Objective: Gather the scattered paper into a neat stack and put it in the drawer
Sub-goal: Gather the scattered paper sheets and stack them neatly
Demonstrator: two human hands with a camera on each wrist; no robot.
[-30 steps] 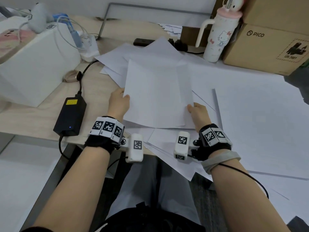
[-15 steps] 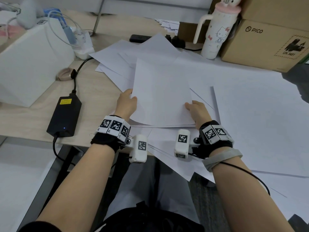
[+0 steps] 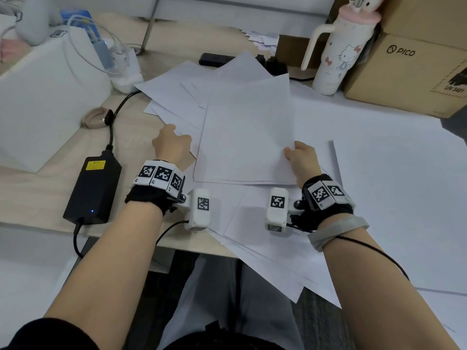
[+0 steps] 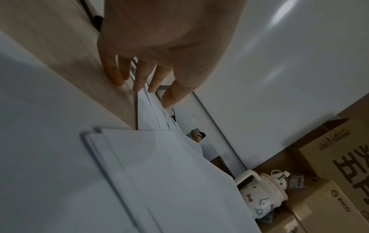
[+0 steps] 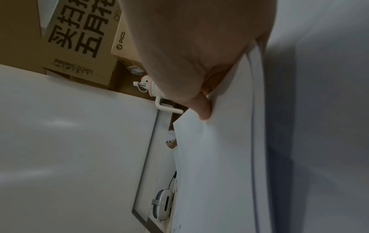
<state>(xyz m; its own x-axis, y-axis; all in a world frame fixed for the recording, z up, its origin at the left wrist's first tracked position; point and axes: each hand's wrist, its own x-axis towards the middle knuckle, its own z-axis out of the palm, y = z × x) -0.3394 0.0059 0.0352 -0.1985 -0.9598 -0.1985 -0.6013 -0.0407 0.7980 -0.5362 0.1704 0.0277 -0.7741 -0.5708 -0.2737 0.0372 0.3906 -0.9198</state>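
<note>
desk (image 3: 75, 150): pale wood, mostly buried under loose white sheets; no drawer in any view.
scattered paper (image 3: 394, 198): spread right of, beyond and below the held stack; several sheets overhang the desk's near edge.
cardboard box (image 3: 409, 74): far right of the stack, well apart.
power brick (image 3: 92, 188): left of the stack, just beyond left wrist, clear of paper.
tumbler (image 3: 338, 51): beyond the stack, beside the box, near the far sheets.
held stack (image 3: 247, 137): a few sheets, roughly squared, lying low over the scatter at desk centre.
step: judged mid-gather; most sheets not yet collected.
how to do it well: keep stack pinned on one side, slide next sheet in under or onto it, then tap edges square before lifting; sweep toward the stack, away from tumbler and cable.
risk: overhanging sheets likely to slip off near edge if dragged.
right hand (image 3: 300, 160): at stack's right edge near its lower corner, thumb on top, fingers below, pinching the sheets.
left hand (image 3: 173, 145): just left of the stack, off it, palm down, fingers (image 4: 119, 74) extended and relaxed, tips on loose sheets by bare desk; gripping nothing.
</note>
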